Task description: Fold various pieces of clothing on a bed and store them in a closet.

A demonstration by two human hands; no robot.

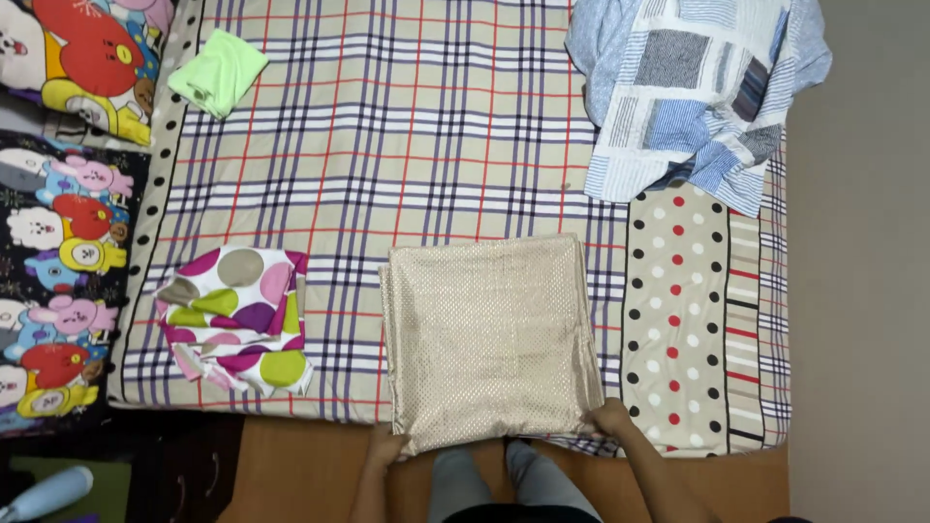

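Plaid bedsheet (387, 126) underneath. Four cloths: beige folded cloth (489, 339) centre, near edge; polka-dot cloth (237, 320) at 9; green cloth (218, 70) at 11; blue patchwork shirt (693, 92) at 1. Left hand (386, 450) and right hand (610, 418) pinched closed on beige cloth's near corners.

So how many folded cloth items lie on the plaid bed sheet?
3: beige dotted cloth at near edge, held by both hands; polka-dot cloth left; green cloth far left. Unfolded patchwork shirt may hide more.
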